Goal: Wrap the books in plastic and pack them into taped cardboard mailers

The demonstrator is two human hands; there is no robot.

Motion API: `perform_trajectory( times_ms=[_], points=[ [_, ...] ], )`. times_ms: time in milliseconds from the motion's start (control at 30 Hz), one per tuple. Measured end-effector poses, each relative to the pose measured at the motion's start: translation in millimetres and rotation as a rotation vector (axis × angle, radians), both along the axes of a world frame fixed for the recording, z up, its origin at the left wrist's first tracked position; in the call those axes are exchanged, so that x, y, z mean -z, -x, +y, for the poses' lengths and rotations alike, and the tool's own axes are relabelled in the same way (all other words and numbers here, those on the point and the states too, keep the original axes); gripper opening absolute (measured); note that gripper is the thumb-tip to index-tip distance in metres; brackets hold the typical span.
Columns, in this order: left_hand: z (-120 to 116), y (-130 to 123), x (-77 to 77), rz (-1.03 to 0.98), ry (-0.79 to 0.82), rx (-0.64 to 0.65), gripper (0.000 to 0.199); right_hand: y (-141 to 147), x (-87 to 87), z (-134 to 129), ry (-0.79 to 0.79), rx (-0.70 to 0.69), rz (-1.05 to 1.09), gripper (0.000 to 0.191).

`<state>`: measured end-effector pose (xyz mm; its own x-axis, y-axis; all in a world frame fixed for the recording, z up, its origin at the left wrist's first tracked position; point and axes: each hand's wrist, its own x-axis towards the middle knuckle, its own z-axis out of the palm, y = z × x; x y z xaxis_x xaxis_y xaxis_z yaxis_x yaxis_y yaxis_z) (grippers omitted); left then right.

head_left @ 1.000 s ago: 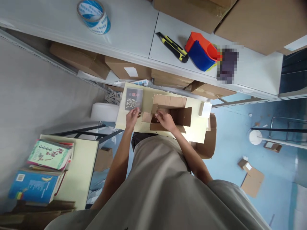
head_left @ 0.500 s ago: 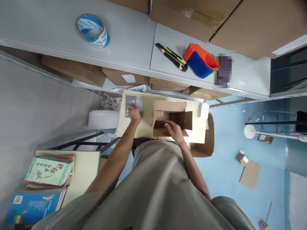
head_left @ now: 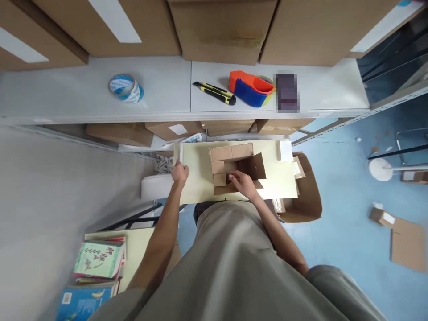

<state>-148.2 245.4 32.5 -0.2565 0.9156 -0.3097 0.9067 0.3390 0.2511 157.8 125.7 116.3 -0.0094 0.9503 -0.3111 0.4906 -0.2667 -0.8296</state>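
At the left end of the pale yellow table (head_left: 197,189), my left hand (head_left: 179,173) is closed round the near end of a thin book (head_left: 181,152), which stands on edge with its pale side edge facing up. An open cardboard box (head_left: 230,153) sits mid-table with its flaps spread. My right hand (head_left: 243,183) reaches over the box's near side, fingers bent together above the opening; whether they pinch anything is too small to tell. A small white box (head_left: 285,150) stands at the table's right end.
A grey shelf (head_left: 160,93) beyond the table holds blue-white tape (head_left: 126,88), a utility knife (head_left: 216,92), an orange-blue tape dispenser (head_left: 250,88) and large cartons. A big open carton (head_left: 307,191) stands right of the table. Books (head_left: 98,258) lie at lower left.
My left hand has closed on the flat-lying book and turned it up on edge. My right hand stays at the box, where a left flap now shows folded differently. The view has shifted.
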Motion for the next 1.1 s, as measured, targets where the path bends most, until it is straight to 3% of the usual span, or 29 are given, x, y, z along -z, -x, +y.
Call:
perform_trajectory(
  times_ms=[67,133,233,333,467,633,767,867,1000,1100],
  points=[
    [-12,16,-25.2,0.024,-0.1,-0.086,0.049,-1,0.1,1,-0.019,-0.002,0.036,0.021],
    [-28,27,-52.0,-0.083,-0.225,-0.144,0.046,2,-1.7,3,-0.059,0.009,0.108,0.022],
    [-57,29,-90.2,-0.555,-0.38,-0.24,0.044,11,-11.4,7,-0.144,0.007,0.253,0.027],
    [-84,11,-120.2,-1.022,-0.407,-0.347,0.046,24,-29.7,9,-0.196,-0.022,0.344,0.038],
    [-110,-33,-141.2,-1.307,-0.329,-0.384,0.049,32,-53.1,5,-0.19,-0.014,0.35,0.065],
    [-119,-82,-140.6,-1.427,-0.24,-0.276,0.051,20,-55.8,-4,-0.176,0.148,0.257,0.093],
    [-112,-107,-127.6,-1.242,-0.2,-0.116,0.05,-7,-51.2,-5,-0.224,0.207,0.322,0.079],
    [-104,-124,-112.6,-0.99,-0.184,0.114,0.052,-35,-53.8,-3,-0.274,0.226,0.291,0.071],
    [-96,-151,-88.0,-0.569,-0.331,0.517,0.056,-68,-61.8,0,-0.345,0.262,0.057,0.064],
    [-92,-173,-70.6,-0.328,-0.277,0.829,0.047,-80,-65.3,1,-0.38,0.245,-0.082,0.058]
  ],
)
